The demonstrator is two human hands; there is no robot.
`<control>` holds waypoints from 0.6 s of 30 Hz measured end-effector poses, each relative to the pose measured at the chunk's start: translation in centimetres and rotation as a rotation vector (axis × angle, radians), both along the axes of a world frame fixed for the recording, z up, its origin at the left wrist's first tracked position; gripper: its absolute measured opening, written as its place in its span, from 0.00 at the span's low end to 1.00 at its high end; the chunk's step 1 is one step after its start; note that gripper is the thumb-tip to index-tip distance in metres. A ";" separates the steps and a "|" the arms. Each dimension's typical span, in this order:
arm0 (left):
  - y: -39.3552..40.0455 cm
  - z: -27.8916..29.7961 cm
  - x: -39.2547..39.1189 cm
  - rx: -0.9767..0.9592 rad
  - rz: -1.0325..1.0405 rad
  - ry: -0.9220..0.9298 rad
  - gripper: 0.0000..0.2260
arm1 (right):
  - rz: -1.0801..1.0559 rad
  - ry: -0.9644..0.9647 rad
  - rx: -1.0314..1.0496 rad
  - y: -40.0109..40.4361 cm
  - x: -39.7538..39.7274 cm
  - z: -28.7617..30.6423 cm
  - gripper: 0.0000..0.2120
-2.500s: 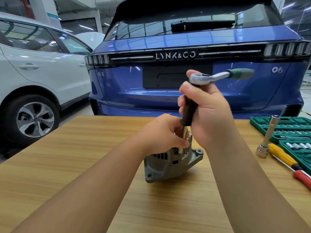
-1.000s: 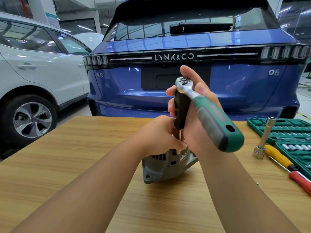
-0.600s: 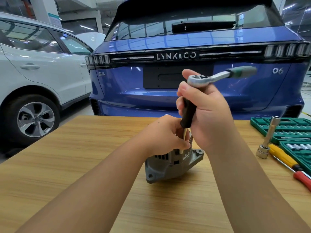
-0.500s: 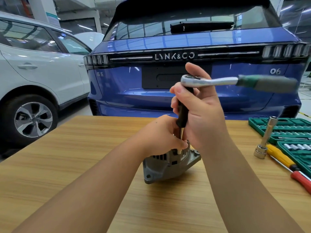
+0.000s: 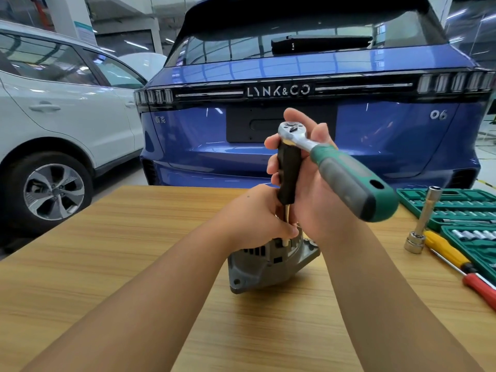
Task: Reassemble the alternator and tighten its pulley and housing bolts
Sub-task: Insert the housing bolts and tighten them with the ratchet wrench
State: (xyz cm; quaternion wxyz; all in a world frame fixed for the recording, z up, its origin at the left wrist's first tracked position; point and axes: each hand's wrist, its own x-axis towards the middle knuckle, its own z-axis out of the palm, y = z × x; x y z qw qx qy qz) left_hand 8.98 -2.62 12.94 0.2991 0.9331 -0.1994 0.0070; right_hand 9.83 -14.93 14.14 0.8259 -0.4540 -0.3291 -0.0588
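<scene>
Here the grey alternator [image 5: 268, 267] is sitting on the wooden table [image 5: 107, 264], near the middle, tilted so one mounting ear is pointing toward the camera. The left hand [image 5: 255, 218] is gripping its top, fingers curled over the housing and around the thin metal shaft that is running down into it. Above, the right hand [image 5: 303, 183] is wrapping its fingers around the black extension handle [image 5: 288, 173], which is standing upright on that shaft. The ratchet [image 5: 341, 170] is sitting on top of the handle, its chrome head level with the fingertips and its green grip pointing toward the camera and to the right. Off to the right, a long socket [image 5: 424, 221], a yellow screwdriver [image 5: 442, 251] and a red-handled one [image 5: 480, 289] are lying beside the green socket case [image 5: 456, 208]. Behind the table a blue car [image 5: 295, 76] and a white car [image 5: 67, 116] are standing.
</scene>
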 end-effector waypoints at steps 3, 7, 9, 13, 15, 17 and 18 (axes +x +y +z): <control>0.1 -0.2 0.0 -0.027 0.004 -0.001 0.07 | -0.029 0.040 0.008 -0.1 -0.4 0.1 0.27; -0.1 -0.2 0.1 -0.027 -0.046 0.027 0.05 | -0.273 0.014 0.008 -0.1 -1.7 0.2 0.18; -0.4 -0.2 0.1 0.022 -0.070 0.017 0.05 | -0.476 0.023 -0.025 0.2 -1.9 0.3 0.12; -0.3 -0.2 0.3 0.030 -0.049 0.006 0.05 | -0.301 0.127 -0.042 -0.6 -1.7 0.7 0.10; -0.1 -0.3 0.5 0.020 -0.044 0.004 0.04 | -0.135 0.088 -0.047 -0.8 -1.7 0.5 0.14; 0.0 -0.2 0.6 0.010 -0.043 -0.004 0.03 | -0.120 -0.008 -0.041 -0.3 -1.7 0.2 0.16; 0.0 -0.2 0.5 0.011 -0.041 -0.005 0.03 | -0.159 -0.067 -0.036 0.1 -1.7 0.0 0.17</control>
